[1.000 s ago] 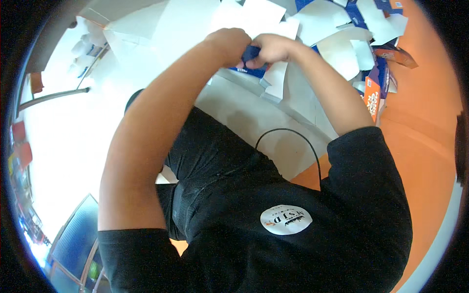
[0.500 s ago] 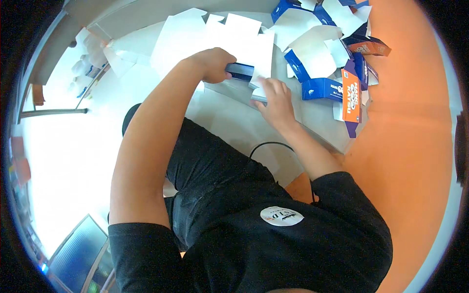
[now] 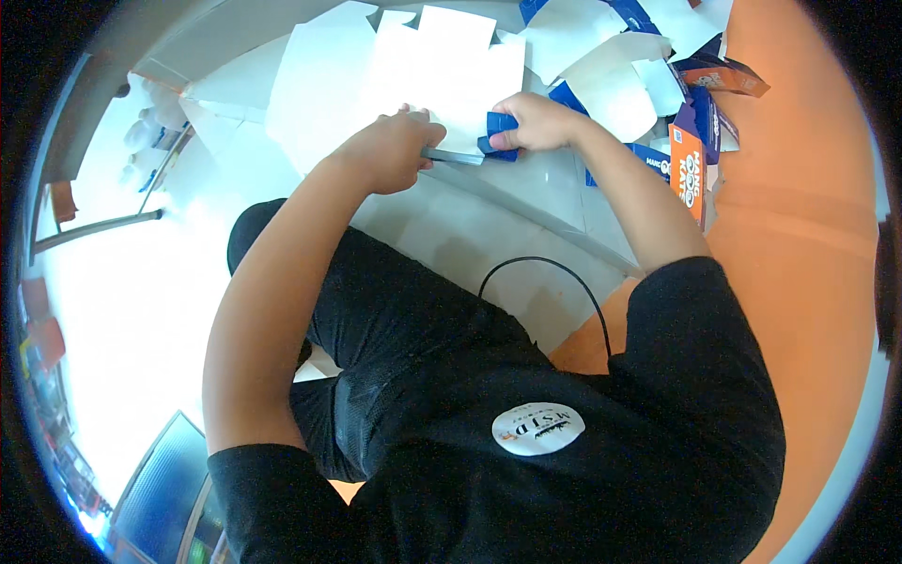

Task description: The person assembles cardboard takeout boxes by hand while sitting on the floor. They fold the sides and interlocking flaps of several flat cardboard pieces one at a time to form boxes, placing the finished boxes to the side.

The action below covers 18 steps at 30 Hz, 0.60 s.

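Observation:
My left hand (image 3: pixel 390 150) is closed around one end of a thin grey flap (image 3: pixel 453 156) that sticks out toward the right. My right hand (image 3: pixel 537 122) grips a small blue carton (image 3: pixel 498 128) at the flap's other end. Both hands work close together over a large flat white carton blank (image 3: pixel 423 66) lying on the white table (image 3: pixel 470 230). What is inside my left fist is hidden.
More white blanks and folded blue cartons (image 3: pixel 611 56) are piled at the back right. An orange-and-blue carton (image 3: pixel 688 174) stands beside my right forearm. A black cable (image 3: pixel 550 268) loops over the table's near edge. An orange surface (image 3: pixel 799 244) lies to the right.
My right hand has moved back up from the table to the blue carton. My left hand has come slightly nearer and lower, still at the carton's left end.

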Each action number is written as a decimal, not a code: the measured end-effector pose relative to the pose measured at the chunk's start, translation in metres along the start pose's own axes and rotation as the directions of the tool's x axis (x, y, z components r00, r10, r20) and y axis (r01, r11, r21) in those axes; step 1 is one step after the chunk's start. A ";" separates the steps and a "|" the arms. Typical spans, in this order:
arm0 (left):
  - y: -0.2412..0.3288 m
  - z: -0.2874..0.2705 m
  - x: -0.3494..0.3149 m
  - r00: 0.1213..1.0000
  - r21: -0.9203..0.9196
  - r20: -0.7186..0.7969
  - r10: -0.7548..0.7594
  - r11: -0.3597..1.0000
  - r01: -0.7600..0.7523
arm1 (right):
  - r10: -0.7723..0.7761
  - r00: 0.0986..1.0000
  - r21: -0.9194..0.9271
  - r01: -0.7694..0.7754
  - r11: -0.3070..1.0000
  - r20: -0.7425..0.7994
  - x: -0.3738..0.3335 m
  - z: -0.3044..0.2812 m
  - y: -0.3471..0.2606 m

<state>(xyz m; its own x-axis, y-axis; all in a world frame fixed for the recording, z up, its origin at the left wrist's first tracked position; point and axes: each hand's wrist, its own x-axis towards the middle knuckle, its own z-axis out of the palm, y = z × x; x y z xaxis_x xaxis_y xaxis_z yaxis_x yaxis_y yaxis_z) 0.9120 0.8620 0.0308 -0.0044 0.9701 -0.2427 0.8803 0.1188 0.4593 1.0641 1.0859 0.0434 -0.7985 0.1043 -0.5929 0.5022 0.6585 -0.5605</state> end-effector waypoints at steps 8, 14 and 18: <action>0.037 0.034 -0.006 0.984 0.409 -0.093 -0.154 0.895 0.179 | -0.098 0.959 -0.325 0.006 0.946 -0.266 -0.019 0.036 -0.029; 0.030 0.063 -0.006 0.954 0.427 -0.236 -0.187 0.861 0.275 | -0.251 0.914 -0.247 0.175 0.953 -0.319 -0.061 0.081 -0.033; 0.006 0.056 -0.036 0.976 0.457 -0.184 -0.113 0.870 0.187 | 0.193 0.864 0.476 0.061 0.877 -0.465 -0.030 0.053 -0.009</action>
<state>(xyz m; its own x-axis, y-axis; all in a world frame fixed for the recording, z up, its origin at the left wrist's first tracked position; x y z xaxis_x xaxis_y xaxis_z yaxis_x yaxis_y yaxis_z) 0.9437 0.8160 -0.0058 -0.1909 0.9728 -0.1313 0.9815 0.1878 -0.0361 1.1011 1.0374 0.0350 -0.7472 0.5641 -0.3513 0.5503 0.2288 -0.8030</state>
